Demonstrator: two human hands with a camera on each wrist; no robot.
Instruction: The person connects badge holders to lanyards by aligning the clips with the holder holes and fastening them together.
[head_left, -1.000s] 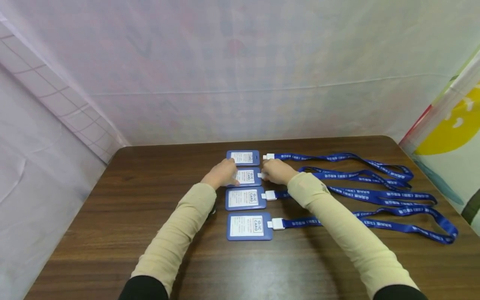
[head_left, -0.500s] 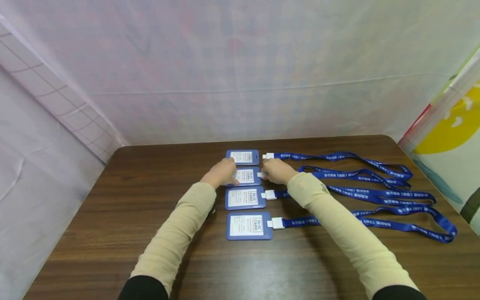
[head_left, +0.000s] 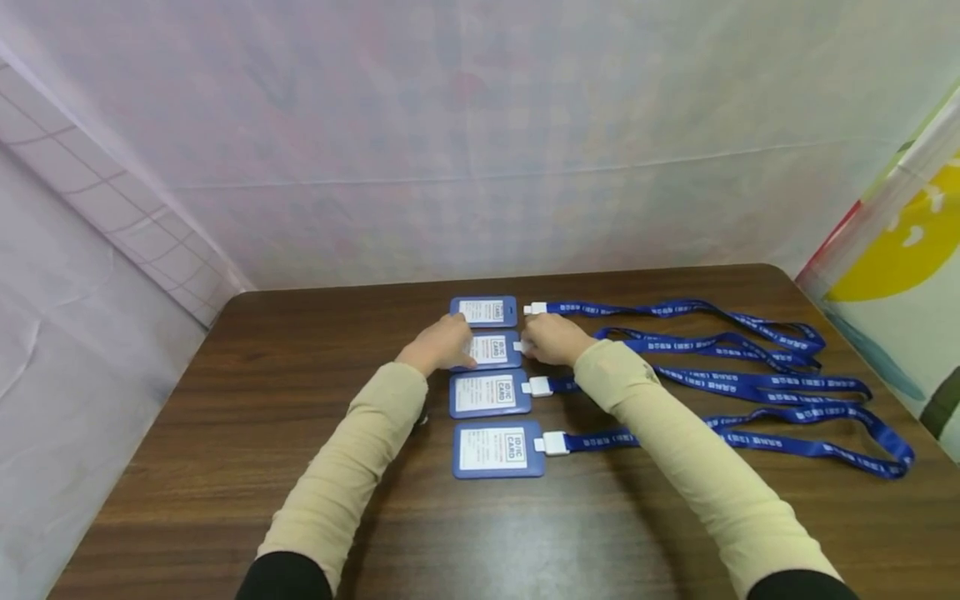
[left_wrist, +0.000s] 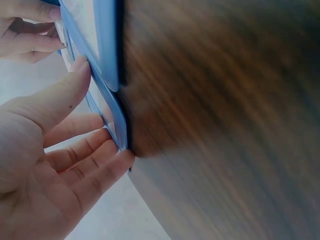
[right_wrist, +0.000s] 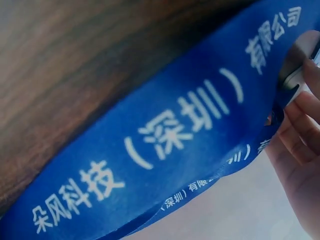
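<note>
Four-sided blue badge holders with white ID/IC cards lie in a column on the table. My left hand (head_left: 438,344) grips the second badge holder from the back (head_left: 492,350) at its left end. In the left wrist view, the thumb lies along one edge and the fingers touch the other side. At that holder's right end, my right hand (head_left: 557,339) pinches the white clip of a blue lanyard, mostly hidden by the fingers; a white tab (head_left: 519,347) shows at the holder's slot. A printed lanyard strap (right_wrist: 170,125) crosses the right wrist view in front of the hand.
The farthest badge holder (head_left: 483,312) lies apart from its white clip (head_left: 536,308). The two nearer holders, third (head_left: 491,393) and front (head_left: 498,450), have clips at their right ends. Several lanyard straps (head_left: 757,385) stretch right across the brown table (head_left: 300,375). A pale curtain hangs behind.
The head view has tilted very slightly. Both hands keep their places at the second badge holder and its clip.
</note>
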